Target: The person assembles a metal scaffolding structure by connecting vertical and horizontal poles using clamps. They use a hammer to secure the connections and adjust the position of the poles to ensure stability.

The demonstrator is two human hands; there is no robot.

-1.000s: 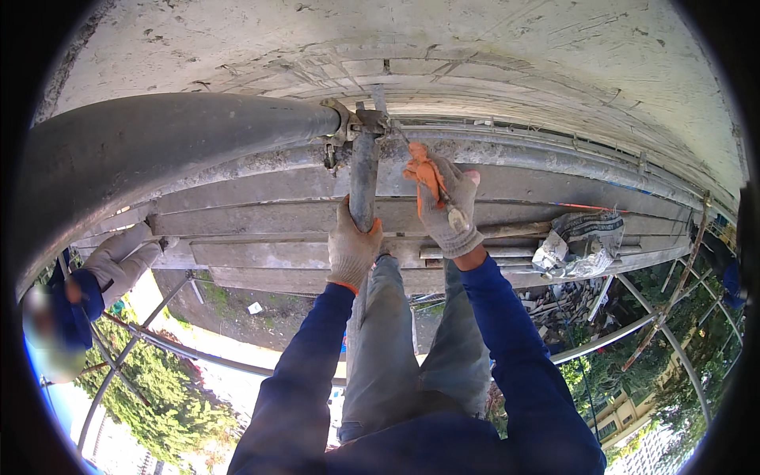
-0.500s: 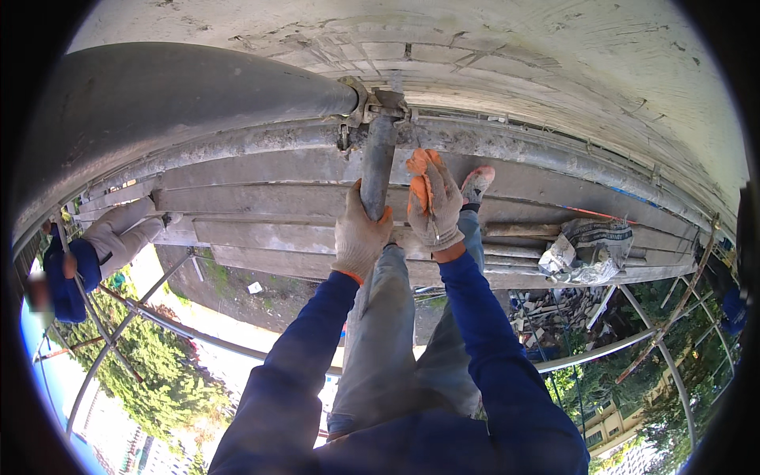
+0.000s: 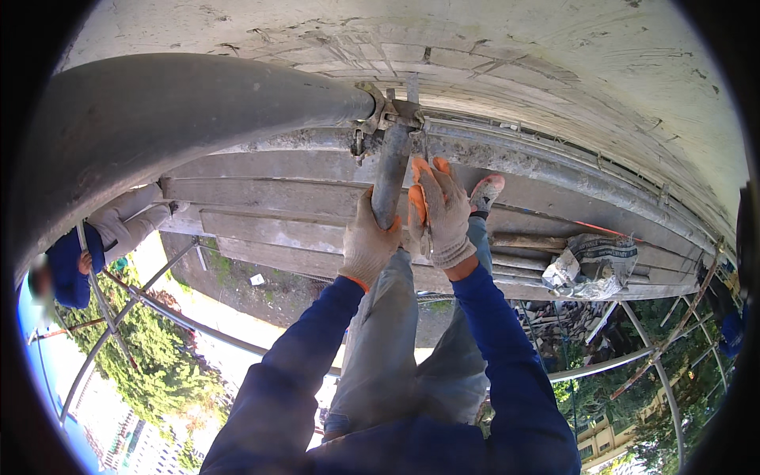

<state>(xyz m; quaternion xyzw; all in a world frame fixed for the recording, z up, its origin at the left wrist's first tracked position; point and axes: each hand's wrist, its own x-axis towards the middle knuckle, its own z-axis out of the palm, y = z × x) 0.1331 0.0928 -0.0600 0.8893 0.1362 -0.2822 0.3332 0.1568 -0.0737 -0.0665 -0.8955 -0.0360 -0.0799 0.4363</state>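
Right hand (image 3: 440, 212) now beside left hand (image 3: 369, 247), gripping tube (image 3: 391, 178)

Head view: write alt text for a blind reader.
A gloved left hand grips a grey upright scaffold tube below its metal clamp; the gloved right hand rests open beside it, above grey planks.

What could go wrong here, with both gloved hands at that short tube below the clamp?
1. The left hand alone grips the tube; the right hand lies flat beside it, so a slip could send the tube down past the planks.
2. Another person works nearby on the left, where anything dropped could hit.
3. The clamp sits close above the gloves, so fingers may get pinched.
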